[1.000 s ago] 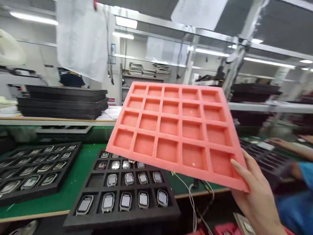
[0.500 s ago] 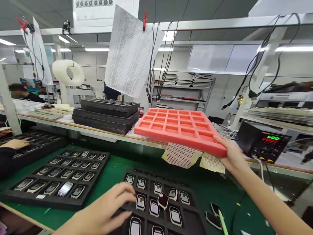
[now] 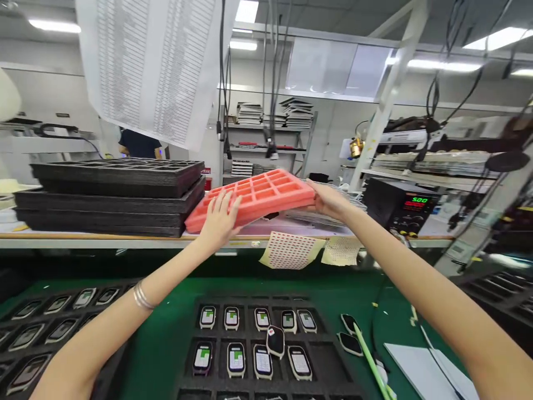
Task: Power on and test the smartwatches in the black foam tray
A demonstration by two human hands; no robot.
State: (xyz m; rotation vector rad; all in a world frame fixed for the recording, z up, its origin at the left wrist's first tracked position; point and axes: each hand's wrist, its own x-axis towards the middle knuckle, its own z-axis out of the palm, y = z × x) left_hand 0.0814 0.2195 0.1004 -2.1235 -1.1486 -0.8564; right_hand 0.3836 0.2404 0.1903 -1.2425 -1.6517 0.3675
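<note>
A pink foam tray (image 3: 266, 191) with square compartments is tilted over the shelf, its right side higher than its left. My right hand (image 3: 328, 201) grips its right end, the fingers partly hidden behind the foam. On its left front part lies my left hand (image 3: 220, 219), fingers spread over the compartments and the thumb's hold hidden. Below, on the green bench, a black foam tray (image 3: 245, 339) carries several smartwatches with lit screens. One dark-screened smartwatch (image 3: 275, 340) rests askew on top of the others.
Black foam trays (image 3: 108, 194) are stacked on the shelf at left. A power supply (image 3: 400, 205) stands at right. Another watch tray (image 3: 45, 328) lies at lower left. Two dark watch-like pieces (image 3: 350, 343) and a green pen-like stick (image 3: 370, 358) lie at right. Cables (image 3: 270, 111) hang above.
My left hand has risen from the watch tray onto the pink tray. The pink tray has moved left and tilted, its left end lower. The view has swung right.
</note>
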